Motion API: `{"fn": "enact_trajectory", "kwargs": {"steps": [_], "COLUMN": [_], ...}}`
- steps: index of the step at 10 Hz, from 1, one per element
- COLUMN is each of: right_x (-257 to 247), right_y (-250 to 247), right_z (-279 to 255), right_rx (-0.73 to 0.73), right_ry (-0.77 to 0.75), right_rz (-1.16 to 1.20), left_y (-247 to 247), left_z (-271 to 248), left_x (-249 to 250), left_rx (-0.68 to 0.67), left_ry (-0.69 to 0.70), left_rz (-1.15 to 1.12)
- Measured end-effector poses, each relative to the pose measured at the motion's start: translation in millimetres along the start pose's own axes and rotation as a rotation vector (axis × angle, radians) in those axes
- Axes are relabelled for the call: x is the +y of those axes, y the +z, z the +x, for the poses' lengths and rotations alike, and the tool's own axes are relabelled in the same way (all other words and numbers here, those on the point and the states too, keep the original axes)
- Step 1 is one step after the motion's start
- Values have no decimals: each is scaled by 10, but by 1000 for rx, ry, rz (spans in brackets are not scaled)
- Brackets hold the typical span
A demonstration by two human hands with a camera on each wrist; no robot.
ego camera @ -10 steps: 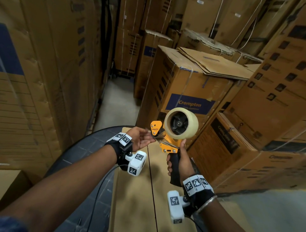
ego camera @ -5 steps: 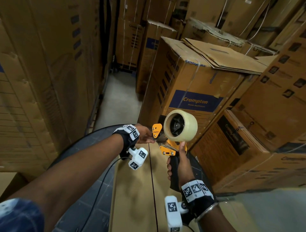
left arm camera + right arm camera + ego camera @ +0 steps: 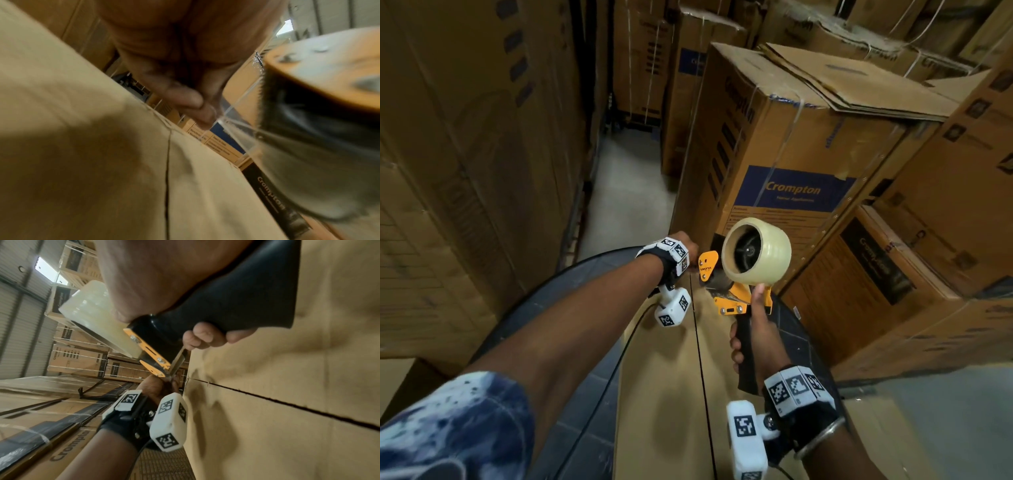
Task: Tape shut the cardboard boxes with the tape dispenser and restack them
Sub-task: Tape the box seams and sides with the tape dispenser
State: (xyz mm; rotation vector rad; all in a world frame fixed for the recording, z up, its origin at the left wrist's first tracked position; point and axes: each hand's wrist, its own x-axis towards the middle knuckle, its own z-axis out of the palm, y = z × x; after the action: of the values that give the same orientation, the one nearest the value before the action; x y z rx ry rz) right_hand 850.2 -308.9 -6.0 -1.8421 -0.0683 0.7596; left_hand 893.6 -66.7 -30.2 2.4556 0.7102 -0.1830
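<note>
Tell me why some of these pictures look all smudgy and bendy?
Head view: wide lens bends the stacked boxes; dim corners. Left wrist view: the tape dispenser and fingers are too close, so blurred. Right wrist view: sharper, with hand shadows on the box flaps.

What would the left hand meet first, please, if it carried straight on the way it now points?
Probably the tall Crompton box standing beyond the far edge of the flat box; the left hand points forward past that edge, pinching the tape end. Depth is unclear.

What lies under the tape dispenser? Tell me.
Under the tape dispenser, gripped by the right hand, lies a closed cardboard box with its centre seam untaped. The left hand pinches the clear tape end. The box's contents are hidden.
</note>
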Motion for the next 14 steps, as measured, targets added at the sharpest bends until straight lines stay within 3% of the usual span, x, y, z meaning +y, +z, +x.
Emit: {"fn": "enact_trajectory", "kwargs": {"steps": [1, 4, 6, 8, 11, 13, 14], "right_x": [4, 141, 138, 197, 243, 260, 250], "right_y": [21, 133, 211, 305, 332, 336, 332], "right_z": [-15, -51, 63, 127, 145, 166, 172], "right_rx": [5, 23, 25, 35, 32, 40, 38], "right_ry": [6, 4, 40, 50, 78, 74, 76], "right_rz": [-39, -30, -9, -15, -33, -60, -62], "left_y": [-59, -49, -14, -3, -75, -130, -206], "left_z": [129, 335, 448, 548, 436, 640, 475], "left_x": [-14, 31, 2, -190, -179, -217, -100], "left_rx": [51, 48, 95, 22, -51, -25, -37], "left_ry": [-174, -207, -206, -154, -133, -95, -75], "left_rz": [-168, -36, -25, -49, 203, 240, 252]}}
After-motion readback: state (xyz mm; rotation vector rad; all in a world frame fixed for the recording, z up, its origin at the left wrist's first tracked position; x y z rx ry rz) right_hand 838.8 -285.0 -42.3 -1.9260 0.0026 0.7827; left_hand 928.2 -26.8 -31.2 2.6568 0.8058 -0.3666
